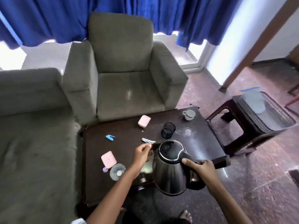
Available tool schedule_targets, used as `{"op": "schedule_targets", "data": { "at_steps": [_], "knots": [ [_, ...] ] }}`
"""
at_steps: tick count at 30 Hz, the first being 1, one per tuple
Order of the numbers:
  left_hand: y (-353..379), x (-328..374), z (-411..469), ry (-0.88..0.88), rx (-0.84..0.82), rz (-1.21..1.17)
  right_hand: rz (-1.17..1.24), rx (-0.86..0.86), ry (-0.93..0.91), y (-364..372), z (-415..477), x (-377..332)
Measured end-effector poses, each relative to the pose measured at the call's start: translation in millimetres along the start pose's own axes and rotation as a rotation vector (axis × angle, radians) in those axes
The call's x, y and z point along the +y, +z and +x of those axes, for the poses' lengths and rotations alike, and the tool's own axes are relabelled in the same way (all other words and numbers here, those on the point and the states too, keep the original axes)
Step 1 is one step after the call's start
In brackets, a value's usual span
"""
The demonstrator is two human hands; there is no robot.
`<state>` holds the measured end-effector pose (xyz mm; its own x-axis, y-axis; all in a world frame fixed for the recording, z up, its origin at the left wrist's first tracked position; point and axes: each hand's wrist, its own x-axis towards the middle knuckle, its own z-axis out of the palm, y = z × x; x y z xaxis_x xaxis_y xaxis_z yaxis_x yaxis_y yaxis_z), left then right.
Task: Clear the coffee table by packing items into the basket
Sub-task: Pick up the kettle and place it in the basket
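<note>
Bare forearms (113,191) — pale sleeve edge (77,221) on left arm; bare toes (186,215)

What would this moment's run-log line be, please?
right hand: grips kettle handle; left hand: curled beside spout, hold unclear; basket: on stool; coffee table: bears cup, pen holder

- No legible text, brand, label or number anywhere in view.
- Small mark on the lid of the pink case (108,159) at the near left of the table (126,146): too blurred to read.

grey armchair (126,75) behind | sofa (32,126) left | blue curtains (48,18) at back | brown stool (216,115) right
</note>
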<state>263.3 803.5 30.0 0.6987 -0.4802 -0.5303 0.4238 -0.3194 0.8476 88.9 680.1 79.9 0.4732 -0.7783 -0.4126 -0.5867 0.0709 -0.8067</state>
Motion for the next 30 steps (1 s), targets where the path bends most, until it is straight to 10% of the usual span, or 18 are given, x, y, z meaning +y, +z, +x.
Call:
{"op": "schedule_targets", "data": {
  "at_steps": [30],
  "knots": [
    [556.2,70.9,21.4,0.05,-0.436,0.228,0.269,0.38,0.147,-463.3,147.3,143.6]
  ]
}}
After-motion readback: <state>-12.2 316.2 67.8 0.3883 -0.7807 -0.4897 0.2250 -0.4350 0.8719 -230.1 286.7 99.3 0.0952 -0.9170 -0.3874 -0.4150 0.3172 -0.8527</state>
